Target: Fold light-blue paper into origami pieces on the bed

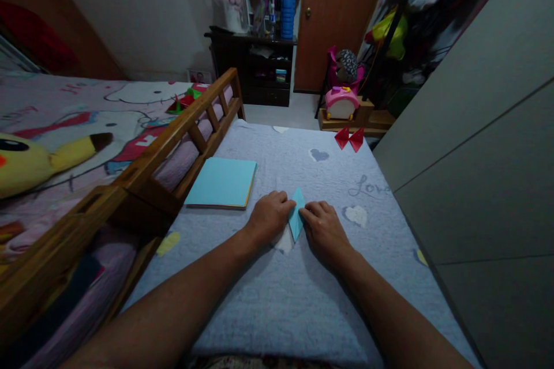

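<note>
A small folded piece of light blue paper (296, 216) lies on the grey quilted mattress (277, 294) in front of me. My left hand (269, 218) presses its left side with curled fingers. My right hand (324, 229) holds the right edge, fingers pinched against the paper. Both hands meet at the paper's middle. A stack of light blue square sheets (223, 183) lies to the left, a hand's width from my left hand. A red folded paper shape (349, 138) sits near the far edge of the mattress.
A wooden bed rail (173, 138) runs along the left. Beyond it lies a cartoon-print bed with a yellow plush toy (30, 164). A grey wardrobe (485, 144) stands close on the right. A dark shelf unit (255, 69), a door and toys are at the back.
</note>
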{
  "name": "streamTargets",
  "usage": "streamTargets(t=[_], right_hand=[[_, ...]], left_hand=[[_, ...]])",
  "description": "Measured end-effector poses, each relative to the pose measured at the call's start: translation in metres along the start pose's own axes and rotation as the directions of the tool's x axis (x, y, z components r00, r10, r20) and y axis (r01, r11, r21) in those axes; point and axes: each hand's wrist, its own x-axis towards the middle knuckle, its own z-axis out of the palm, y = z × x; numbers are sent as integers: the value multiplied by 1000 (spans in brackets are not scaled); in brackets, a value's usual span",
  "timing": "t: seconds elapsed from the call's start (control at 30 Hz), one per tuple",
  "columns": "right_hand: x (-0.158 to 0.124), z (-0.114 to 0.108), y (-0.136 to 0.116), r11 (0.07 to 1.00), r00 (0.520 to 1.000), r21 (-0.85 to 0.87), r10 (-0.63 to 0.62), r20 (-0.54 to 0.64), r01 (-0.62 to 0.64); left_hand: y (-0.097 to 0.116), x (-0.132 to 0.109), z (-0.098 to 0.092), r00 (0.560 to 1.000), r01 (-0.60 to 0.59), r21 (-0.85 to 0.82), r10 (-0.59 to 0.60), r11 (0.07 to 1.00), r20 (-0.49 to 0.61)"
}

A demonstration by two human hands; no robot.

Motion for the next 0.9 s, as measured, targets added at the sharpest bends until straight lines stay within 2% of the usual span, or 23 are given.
streamTargets(t=[0.07,0.13,0.37,0.53,0.9], right_hand=[[-2,-2,-1,1000,1000,15,-7,21,7],[-4,-4,-2,1000,999,25,-15,38,14],[-7,-12,-2,999,997,21,-32,77,30],[-8,-13,-3,999,994,-33,-33,108,37],[-9,-20,3,995,994,-99,-5,113,17]], left_hand=[[7,-4,-4,996,-92,56,92,994,12],[15,-8,-7,990,-135,76,132,988,41],[26,-18,-1,990,-97,197,74,976,120],[32,-22,-6,980,-115,238,71,964,187],[35,-22,-6,979,-118,259,69,959,190]])
